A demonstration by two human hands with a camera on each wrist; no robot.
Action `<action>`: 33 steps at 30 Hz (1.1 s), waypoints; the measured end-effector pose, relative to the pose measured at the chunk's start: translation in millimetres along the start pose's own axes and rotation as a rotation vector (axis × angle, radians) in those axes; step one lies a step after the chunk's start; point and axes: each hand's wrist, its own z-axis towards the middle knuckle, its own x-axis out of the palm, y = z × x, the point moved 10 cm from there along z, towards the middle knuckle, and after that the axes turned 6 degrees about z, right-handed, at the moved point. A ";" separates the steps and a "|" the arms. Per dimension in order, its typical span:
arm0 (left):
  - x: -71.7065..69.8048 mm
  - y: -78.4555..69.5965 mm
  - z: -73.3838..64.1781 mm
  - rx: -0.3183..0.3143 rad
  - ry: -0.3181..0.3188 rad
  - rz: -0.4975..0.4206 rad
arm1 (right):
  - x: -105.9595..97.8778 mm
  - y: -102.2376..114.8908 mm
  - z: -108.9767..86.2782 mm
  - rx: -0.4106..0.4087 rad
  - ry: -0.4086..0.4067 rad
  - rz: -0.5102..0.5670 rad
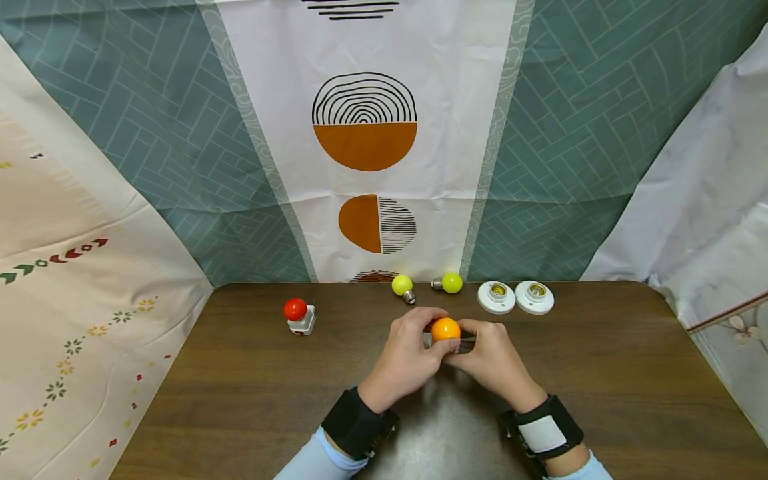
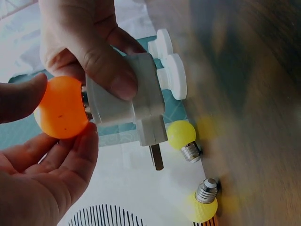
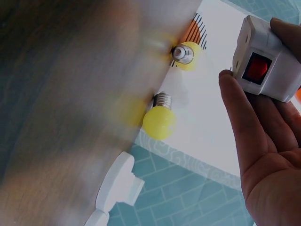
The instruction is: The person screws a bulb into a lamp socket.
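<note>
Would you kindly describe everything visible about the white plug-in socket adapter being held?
The white plug-in socket adapter looks like glossy plastic, blocky, with a metal prong at one end and a red rocker switch on one face. An orange bulb sits in its other end. The right hand grips its body above the wooden table; the left hand holds the bulb.

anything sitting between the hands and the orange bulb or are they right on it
Nothing visible does. The left hand holds the orange bulb directly with its fingers, and the right hand grips the white plug socket the bulb sits in. The two yellow bulbs lie apart, farther back on the table.
</note>
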 end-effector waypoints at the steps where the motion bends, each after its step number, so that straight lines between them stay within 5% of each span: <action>1: 0.3 0.2 0.0 0.005 0.002 0.001 | 0.1 0.1 0.0 -0.005 0.002 0.003; 15: -9.0 -1.8 -7.4 -0.076 -0.179 -0.002 | -9.7 -3.5 0.7 -0.011 -0.120 -0.023; 21: -12.1 -3.7 -8.5 -0.062 -0.245 0.002 | -14.9 -0.6 -0.3 -0.017 -0.169 -0.064; 33: -8.9 -5.2 -3.7 -0.034 -0.177 0.026 | -12.7 -0.9 0.6 -0.008 -0.162 -0.045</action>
